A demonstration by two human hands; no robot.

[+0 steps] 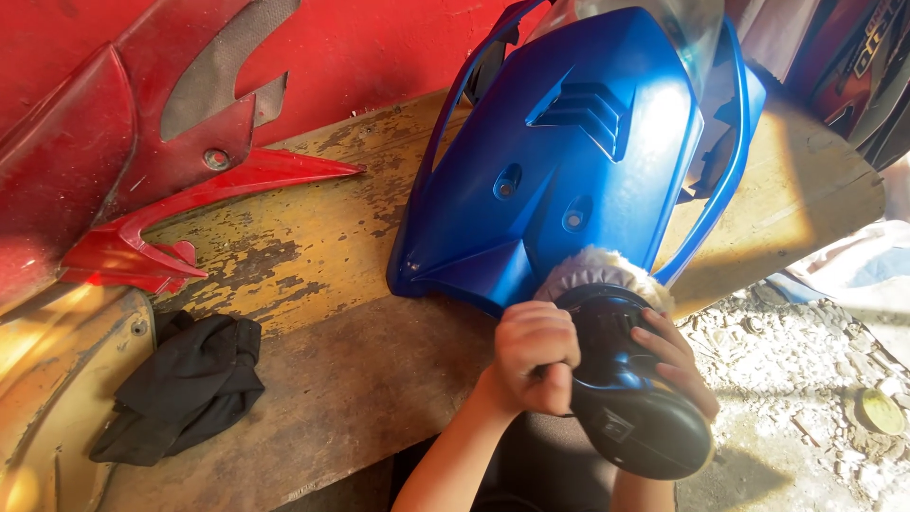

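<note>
On worn wooden surface (360, 379): left hand (533, 356) clenched round side handle, right hand (675, 362) fingers wrapped over black polisher (630, 398); probably heavy, woolly pad (592, 267) against glossy, slippery blue fairing (559, 161).

I cannot see most of the polisher's wool pad (595, 268); the black polisher body (630, 389) and both hands cover it. The left hand (533, 356) hides the side handle. The blue fairing panel (569, 152) runs off the far edge. The red panel (85, 161) is cut off at left.
</note>
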